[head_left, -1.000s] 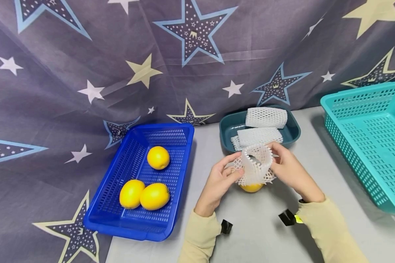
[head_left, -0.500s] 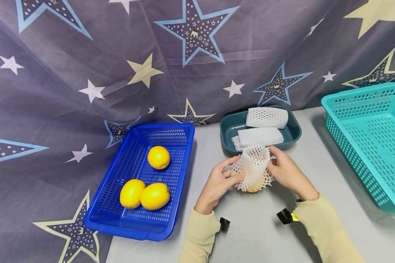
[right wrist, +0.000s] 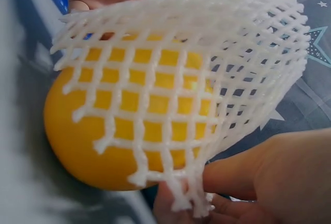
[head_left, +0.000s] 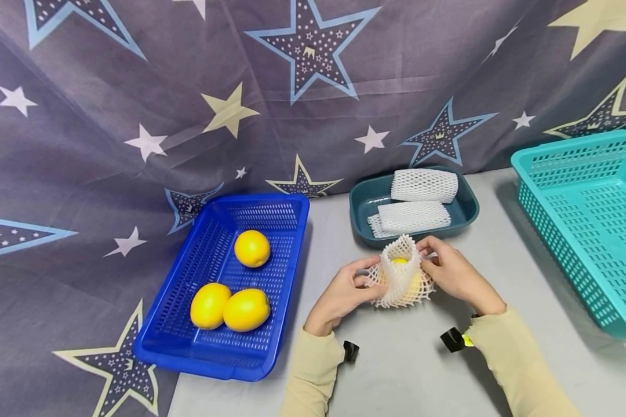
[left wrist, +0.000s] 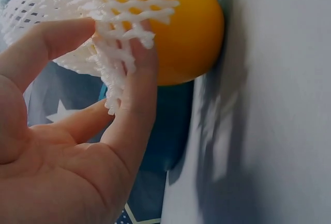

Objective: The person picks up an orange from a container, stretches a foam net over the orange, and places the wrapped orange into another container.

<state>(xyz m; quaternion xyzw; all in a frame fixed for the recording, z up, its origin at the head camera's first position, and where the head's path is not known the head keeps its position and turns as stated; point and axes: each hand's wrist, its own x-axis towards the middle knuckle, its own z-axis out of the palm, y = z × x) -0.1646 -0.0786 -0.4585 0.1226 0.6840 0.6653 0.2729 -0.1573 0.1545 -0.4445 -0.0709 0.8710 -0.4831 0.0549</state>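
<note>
A white foam fruit net (head_left: 396,278) is drawn part way over a yellow-orange fruit (right wrist: 124,131) that sits on the grey table. My left hand (head_left: 341,292) pinches the net's lower edge on the left between thumb and fingers. On the opposite side, my right hand (head_left: 456,275) pinches the net's edge. The left wrist view shows the fruit's bare lower part (left wrist: 191,38) below the mesh. In the right wrist view the mesh covers the fruit's upper part, and the net's other end stands open above it.
A blue basket (head_left: 287,289) at left holds 3 yellow fruits (head_left: 246,310). Behind the hands, a dark teal tray (head_left: 362,200) holds several white foam nets (head_left: 425,185). A turquoise basket (head_left: 553,249) stands at right. A star-patterned cloth (head_left: 313,133) hangs behind.
The foam net has come down over the fruit, whose top now shows through the net's upper opening. Both hands have stayed at the net's sides, with the right shifting slightly lower.
</note>
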